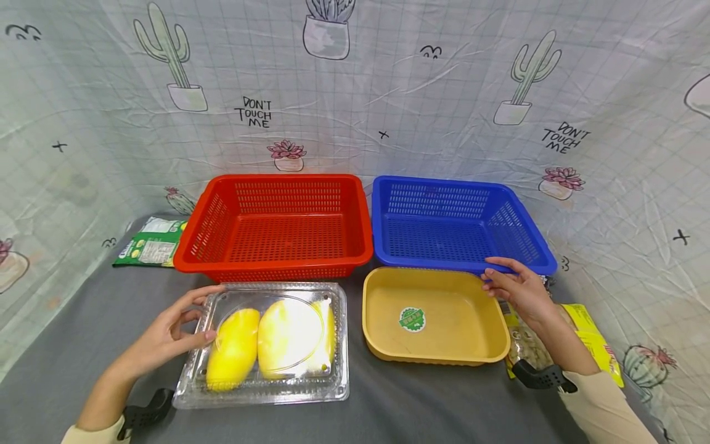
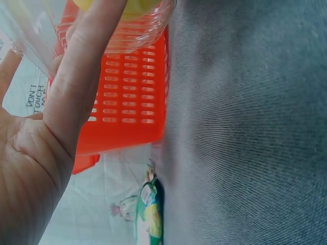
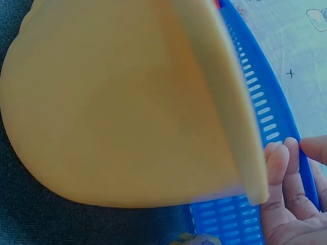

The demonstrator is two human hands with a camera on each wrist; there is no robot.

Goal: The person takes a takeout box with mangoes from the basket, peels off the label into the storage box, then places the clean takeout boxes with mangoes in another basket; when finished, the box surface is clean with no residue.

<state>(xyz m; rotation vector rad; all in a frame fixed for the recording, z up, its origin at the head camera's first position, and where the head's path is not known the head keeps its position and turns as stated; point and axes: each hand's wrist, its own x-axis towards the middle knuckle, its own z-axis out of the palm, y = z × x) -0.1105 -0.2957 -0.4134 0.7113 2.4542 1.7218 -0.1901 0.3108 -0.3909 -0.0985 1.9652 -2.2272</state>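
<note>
A clear plastic box (image 1: 277,391) with yellow, mango-shaped pieces (image 1: 233,351) inside lies on the grey cloth. My left hand (image 1: 180,320) holds its left edge, thumb on the lid and the other fingers toward the back corner. In the left wrist view, the same hand (image 2: 61,97) reaches along the box's side. The right hand (image 1: 518,290) pinches the front rim of a blue basket (image 1: 460,266), just behind the right back corner of a yellow basin (image 1: 455,327). Right wrist view: fingertips (image 3: 278,161) lie against the blue rim, beyond the basin's edge.
A red basket (image 1: 277,268) stands beside the blue one, behind the plastic box. Left of it lies a green snack packet (image 1: 150,243). Yellow packets (image 1: 593,339) lie partly under my right forearm. A patterned curtain (image 1: 388,111) hangs behind the baskets.
</note>
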